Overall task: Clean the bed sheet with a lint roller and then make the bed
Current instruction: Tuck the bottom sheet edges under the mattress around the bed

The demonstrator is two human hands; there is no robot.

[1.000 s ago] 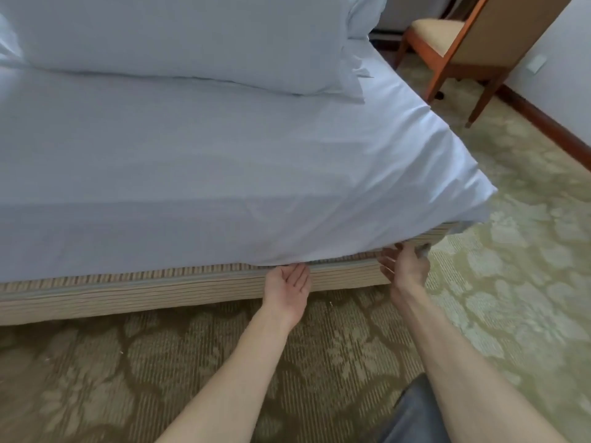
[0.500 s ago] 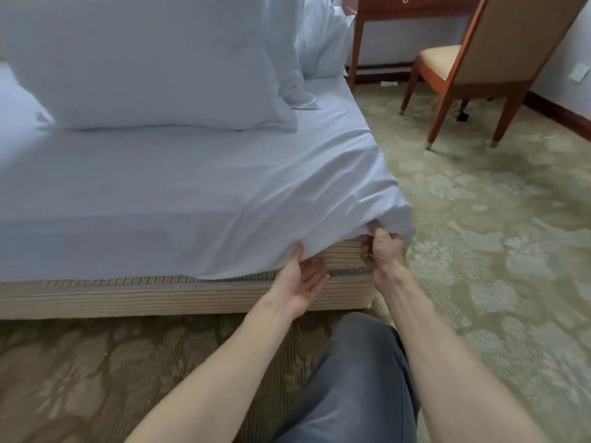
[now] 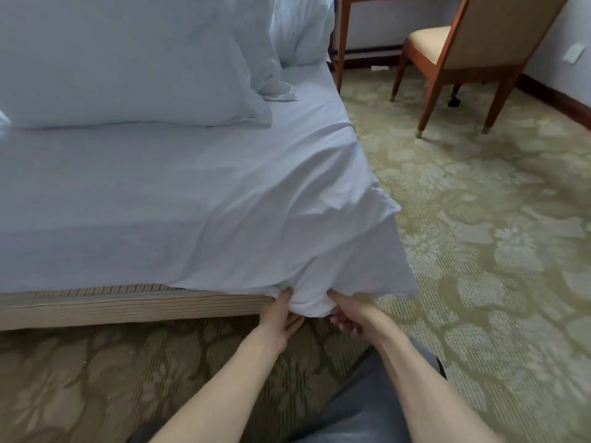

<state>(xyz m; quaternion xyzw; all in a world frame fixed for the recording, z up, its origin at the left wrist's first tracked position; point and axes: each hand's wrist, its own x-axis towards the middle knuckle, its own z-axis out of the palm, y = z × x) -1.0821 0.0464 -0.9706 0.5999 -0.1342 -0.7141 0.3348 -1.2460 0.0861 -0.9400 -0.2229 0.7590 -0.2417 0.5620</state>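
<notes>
White bed sheet (image 3: 224, 199), its hem loose over open palms a second ago, now bunches at the bed's corner above the striped beige bed base (image 3: 128, 306), left hand (image 3: 281, 318) and right hand (image 3: 350, 314) each in a closed grip on it, so tucking seems begun.

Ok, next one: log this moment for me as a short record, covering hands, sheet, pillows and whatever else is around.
left hand: grips the bunched corner of the bed sheet
right hand: grips the same bunch, beside the left
sheet corner: hangs loose over the bed base, not tucked
pillows: two, on the bed
lint roller: not in view
nearby: chair, patterned carpet
</notes>
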